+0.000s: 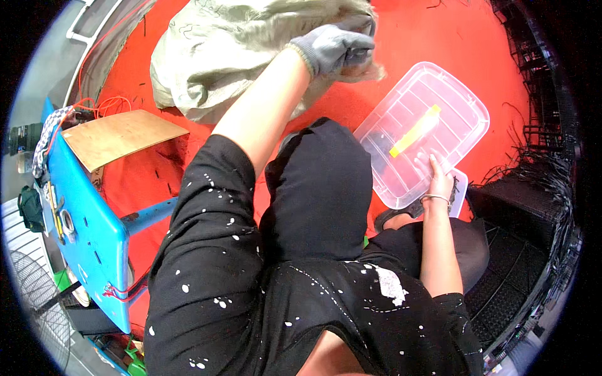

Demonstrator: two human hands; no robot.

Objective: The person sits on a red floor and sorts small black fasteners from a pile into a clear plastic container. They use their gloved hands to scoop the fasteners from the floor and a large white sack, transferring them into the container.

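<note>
My left hand [332, 50], in a grey work glove, reaches out to the far side with its fingers curled round the edge of a pale woven sack [207, 56]. The sack is crumpled and lies on the red floor. To the right, my bare right hand [441, 182] grips the near edge of a clear plastic lid [411, 94]. The thumb lies over the lid and the other fingers look pale through the plastic. A strip of yellow tape [415, 131] runs across the lid. Part of a translucent container [461, 191] shows beside my right wrist.
At the left stands a blue table [88, 213] with a roll of tape [67, 222] and tools on it. A wooden board [125, 138] juts out by its far end. Black crates [514, 263] and dark strips line the right. My bent knee [461, 250] is beside the right forearm.
</note>
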